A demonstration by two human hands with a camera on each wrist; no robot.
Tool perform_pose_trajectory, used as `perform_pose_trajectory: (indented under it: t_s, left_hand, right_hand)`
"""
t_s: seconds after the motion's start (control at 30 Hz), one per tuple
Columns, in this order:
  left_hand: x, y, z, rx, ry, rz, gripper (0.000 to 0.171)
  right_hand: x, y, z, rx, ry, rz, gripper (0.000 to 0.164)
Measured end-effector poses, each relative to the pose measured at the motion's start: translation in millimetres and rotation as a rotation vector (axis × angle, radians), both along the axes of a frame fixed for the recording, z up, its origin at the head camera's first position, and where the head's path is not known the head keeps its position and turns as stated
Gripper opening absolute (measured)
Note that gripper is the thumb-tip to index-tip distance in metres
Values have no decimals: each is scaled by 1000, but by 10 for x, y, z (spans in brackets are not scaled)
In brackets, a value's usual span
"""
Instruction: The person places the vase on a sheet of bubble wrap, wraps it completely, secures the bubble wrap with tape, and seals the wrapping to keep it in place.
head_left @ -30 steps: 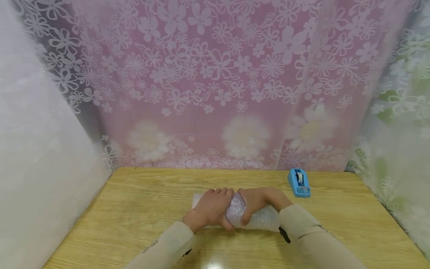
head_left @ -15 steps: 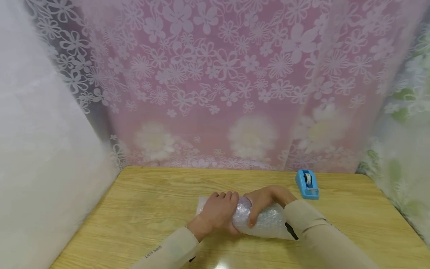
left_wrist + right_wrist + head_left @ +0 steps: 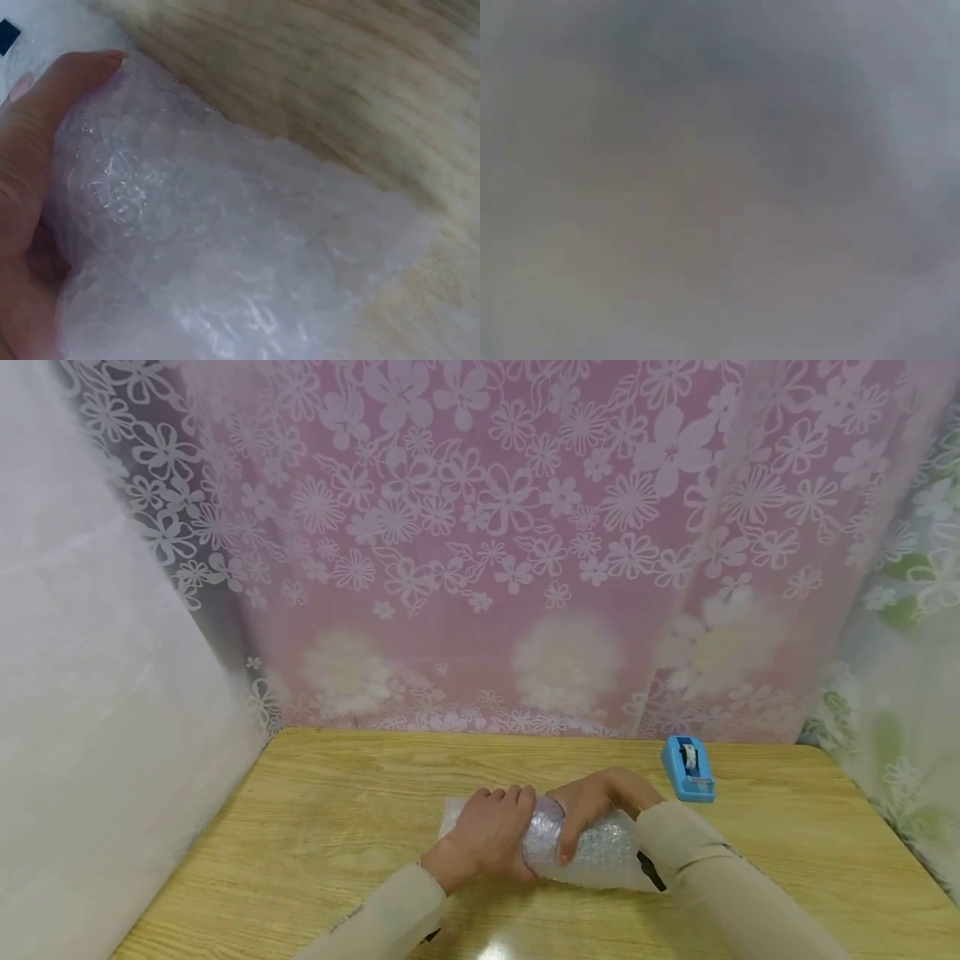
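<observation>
We note fingers of the left hand point(image 3: 491, 831) and right hand point(image 3: 590, 806) clamped around a bubble-wrap bundle point(image 3: 543, 837), on or just above the surface point(image 3: 337, 827). Wrap likely soft, light, slippery; contents hidden, so we assume fragile. We'd grip its thick middle, not loose ends. Beyond the right fingers: blue tape dispenser point(image 3: 687, 770).

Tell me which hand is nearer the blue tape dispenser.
Right. The right hand grips the bubble wrap, left of the tape dispenser and closer to the person; the left hand holds the same wrap farther left.
</observation>
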State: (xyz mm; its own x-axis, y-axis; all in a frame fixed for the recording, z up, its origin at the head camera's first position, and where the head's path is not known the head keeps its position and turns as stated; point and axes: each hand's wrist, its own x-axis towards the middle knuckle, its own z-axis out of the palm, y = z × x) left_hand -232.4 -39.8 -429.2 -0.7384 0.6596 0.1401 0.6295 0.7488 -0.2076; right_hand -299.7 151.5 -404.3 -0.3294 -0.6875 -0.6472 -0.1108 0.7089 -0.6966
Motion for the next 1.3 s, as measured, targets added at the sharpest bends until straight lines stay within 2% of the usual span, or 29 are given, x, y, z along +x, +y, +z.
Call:
perform_pose_trajectory:
  t_s: [0.2, 0.33, 0.43, 0.53, 0.73, 0.93, 1.07, 1.3]
  left_hand:
    - [-34, 34, 11, 0, -42, 8, 80]
    - [-38, 43, 11, 1, -58, 12, 81]
    - [-46, 40, 23, -5, -88, 22, 83]
    - [-75, 29, 32, 2, -147, 44, 88]
    - [-142, 1, 36, 42, -260, 89, 94]
    - [-175, 30, 104, 56, -354, 115, 92]
    - [-214, 50, 146, 71, -433, 157, 84]
    - [-247, 108, 215, 41, -478, 184, 80]
  right_hand:
    - [37, 39, -15, 2, 60, -23, 62]
    - [104, 43, 26, 64, 212, -57, 76]
    - [170, 50, 73, 102, 372, -77, 93]
    - [253, 58, 124, 78, 509, -93, 102]
    - [423, 75, 186, -12, 738, -115, 103]
    - [579, 54, 194, 7, 896, -65, 96]
    - [675, 13, 109, 54, 997, -29, 95]
    - [759, -51, -59, 110, 1181, -102, 101]
